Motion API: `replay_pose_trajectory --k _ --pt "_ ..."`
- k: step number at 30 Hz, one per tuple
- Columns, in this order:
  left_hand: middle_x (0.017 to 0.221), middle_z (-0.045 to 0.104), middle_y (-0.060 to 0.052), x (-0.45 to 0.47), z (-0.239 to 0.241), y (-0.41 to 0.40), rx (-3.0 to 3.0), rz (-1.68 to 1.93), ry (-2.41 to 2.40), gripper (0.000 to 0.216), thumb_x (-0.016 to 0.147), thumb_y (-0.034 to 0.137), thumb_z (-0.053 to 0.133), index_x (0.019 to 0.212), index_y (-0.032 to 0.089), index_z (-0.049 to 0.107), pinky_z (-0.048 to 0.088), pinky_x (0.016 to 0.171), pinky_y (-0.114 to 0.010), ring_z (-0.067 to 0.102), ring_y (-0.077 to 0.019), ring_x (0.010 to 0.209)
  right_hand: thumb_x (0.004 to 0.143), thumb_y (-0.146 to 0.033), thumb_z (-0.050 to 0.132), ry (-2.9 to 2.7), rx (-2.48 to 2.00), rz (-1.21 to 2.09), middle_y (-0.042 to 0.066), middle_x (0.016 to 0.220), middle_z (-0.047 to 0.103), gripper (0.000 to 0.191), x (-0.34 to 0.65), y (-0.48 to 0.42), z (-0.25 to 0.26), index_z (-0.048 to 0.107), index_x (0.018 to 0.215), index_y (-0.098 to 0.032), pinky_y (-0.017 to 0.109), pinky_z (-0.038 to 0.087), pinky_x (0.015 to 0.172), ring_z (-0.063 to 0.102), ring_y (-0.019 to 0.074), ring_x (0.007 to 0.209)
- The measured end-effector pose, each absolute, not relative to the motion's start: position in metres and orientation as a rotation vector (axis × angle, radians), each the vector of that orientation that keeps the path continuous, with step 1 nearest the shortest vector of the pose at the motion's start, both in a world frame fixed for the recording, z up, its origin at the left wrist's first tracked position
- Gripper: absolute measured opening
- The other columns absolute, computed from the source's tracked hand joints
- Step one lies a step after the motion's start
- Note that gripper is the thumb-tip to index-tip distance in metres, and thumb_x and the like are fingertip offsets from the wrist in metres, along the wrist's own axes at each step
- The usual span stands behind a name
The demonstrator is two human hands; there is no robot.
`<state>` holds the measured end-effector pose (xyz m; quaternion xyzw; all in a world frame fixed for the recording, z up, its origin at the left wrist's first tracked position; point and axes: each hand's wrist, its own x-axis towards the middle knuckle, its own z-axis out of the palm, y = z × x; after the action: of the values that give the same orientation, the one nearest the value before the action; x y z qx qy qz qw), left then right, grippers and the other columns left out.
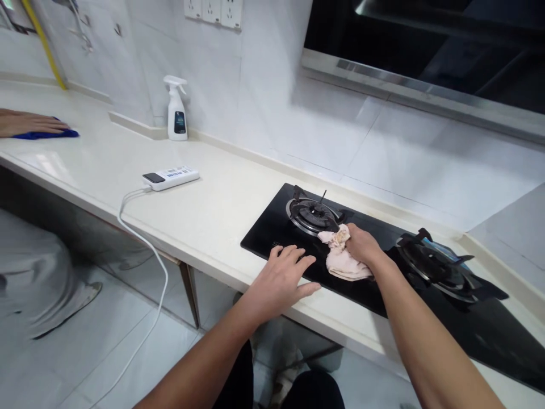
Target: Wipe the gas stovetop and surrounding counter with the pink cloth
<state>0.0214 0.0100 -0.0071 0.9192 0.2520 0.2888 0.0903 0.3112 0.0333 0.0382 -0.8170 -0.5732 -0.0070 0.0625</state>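
My right hand (361,244) is closed around a bunched pale pink cloth (347,262), which rests on the black glass gas stove (264,224). The cloth's upper end touches or nearly touches the rim of the left burner (314,213); I cannot tell which. Over the stove's front left edge, my left hand (283,278) is held with its fingers spread and nothing in it. To the right of my right arm sits the second burner (438,267), with something flat and blue behind its pan support.
A white spray bottle (176,113) stands against the wall. Nearer lies a white power bank (172,177), its cable (159,261) hanging over the counter edge. At far left another person's hand (32,122) presses a blue cloth (51,135). A range hood (409,85) overhangs the stove.
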Motion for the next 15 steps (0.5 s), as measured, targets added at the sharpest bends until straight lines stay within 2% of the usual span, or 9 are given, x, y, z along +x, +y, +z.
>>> replay_pose_trajectory --k 3,5,9,12,15 --pt "0.155 0.048 -0.021 0.02 -0.003 0.009 2.682 0.858 0.794 0.066 0.098 0.064 0.053 0.147 0.019 0.05 0.037 0.118 -0.057 0.043 -0.033 0.146 0.097 -0.02 0.044 -1.764 -2.496 -0.084 0.019 0.112 0.073 0.024 0.295 0.021 0.037 0.06 0.115 -0.016 0.033 0.041 0.08 0.069 0.0282 0.097" --pt "0.159 0.042 -0.022 0.02 -0.001 0.008 2.65 0.858 0.821 0.072 0.097 0.068 0.05 0.149 0.019 0.048 0.037 0.118 -0.059 0.04 -0.0349 0.148 0.098 -0.019 0.041 -1.789 -2.496 -0.131 0.021 0.111 0.073 0.026 0.284 0.012 0.036 0.06 0.115 -0.013 0.038 0.041 0.09 0.069 0.03 0.103" --pt "0.162 0.036 -0.023 0.02 -0.001 0.009 2.601 0.883 0.85 0.072 0.099 0.067 0.046 0.152 0.018 0.045 0.036 0.119 -0.061 0.033 -0.0352 0.152 0.101 -0.021 0.039 -1.838 -2.47 -0.217 0.021 0.112 0.073 0.028 0.262 -0.008 0.031 0.059 0.118 -0.01 0.043 0.031 0.11 0.067 0.0291 0.111" --pt "0.164 0.033 -0.023 0.021 -0.002 0.01 2.559 0.921 0.859 0.069 0.1 0.064 0.046 0.153 0.02 0.042 0.037 0.12 -0.063 0.03 -0.0344 0.153 0.101 -0.024 0.041 -1.877 -2.413 -0.286 0.018 0.112 0.074 0.027 0.248 -0.024 0.026 0.06 0.117 -0.013 0.04 0.032 0.109 0.067 0.0266 0.111" --pt "0.164 0.031 -0.022 0.022 -0.003 0.011 2.517 0.913 0.87 0.068 0.101 0.063 0.047 0.154 0.021 0.042 0.035 0.121 -0.064 0.029 -0.0339 0.154 0.1 -0.024 0.043 -1.899 -2.288 -0.391 0.016 0.109 0.073 0.026 0.235 -0.043 0.018 0.061 0.116 -0.016 0.038 0.04 0.099 0.067 0.027 0.105"
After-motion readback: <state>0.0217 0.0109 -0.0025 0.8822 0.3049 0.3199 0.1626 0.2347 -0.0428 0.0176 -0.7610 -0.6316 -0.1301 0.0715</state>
